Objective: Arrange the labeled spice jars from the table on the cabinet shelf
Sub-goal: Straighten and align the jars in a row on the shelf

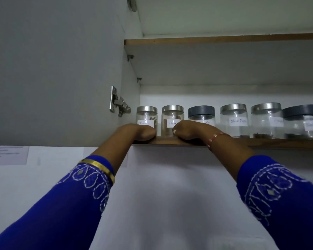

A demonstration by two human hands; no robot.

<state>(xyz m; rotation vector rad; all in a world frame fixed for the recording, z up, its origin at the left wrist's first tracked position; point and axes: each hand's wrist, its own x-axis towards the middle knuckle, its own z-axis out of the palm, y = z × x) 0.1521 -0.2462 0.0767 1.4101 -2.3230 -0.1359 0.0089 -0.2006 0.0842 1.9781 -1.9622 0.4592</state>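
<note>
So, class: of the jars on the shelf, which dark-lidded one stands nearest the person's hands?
The third jar from the left, with a dark grey lid; its neighbours have silver lids. The right hand covers its lower part; the other dark-lidded jar stands far right.

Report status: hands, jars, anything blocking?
Left hand and right hand rest curled on the shelf edge, no grip on any jar. Six labeled jars stand upright in a row. Nothing blocking.
</note>
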